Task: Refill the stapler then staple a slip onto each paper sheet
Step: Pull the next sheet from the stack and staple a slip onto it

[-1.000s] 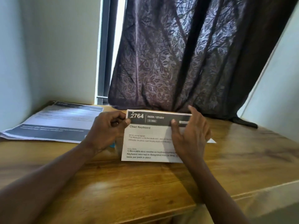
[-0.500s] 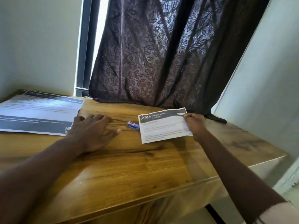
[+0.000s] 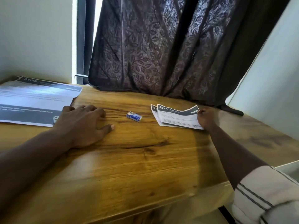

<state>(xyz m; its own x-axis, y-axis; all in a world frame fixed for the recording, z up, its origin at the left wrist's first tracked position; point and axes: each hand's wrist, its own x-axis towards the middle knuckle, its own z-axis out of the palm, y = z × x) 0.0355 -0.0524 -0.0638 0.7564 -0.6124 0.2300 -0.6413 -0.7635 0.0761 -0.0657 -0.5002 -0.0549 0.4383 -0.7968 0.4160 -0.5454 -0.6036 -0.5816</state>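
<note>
Pinches slip by its 3 o'clock edge with right hand; rests left hand flat and spread at 9 o'clock. Probably light, floppy: best gripped at an edge.

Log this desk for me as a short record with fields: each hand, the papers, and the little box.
sheets: far left of the table, printed side up
box: small, blue and white, mid-table, untouched
slips: two, overlapping, right of the box
left hand: flat on the table, fingers spread, beside the sheets
right hand: grips the slips by their right edge
</note>
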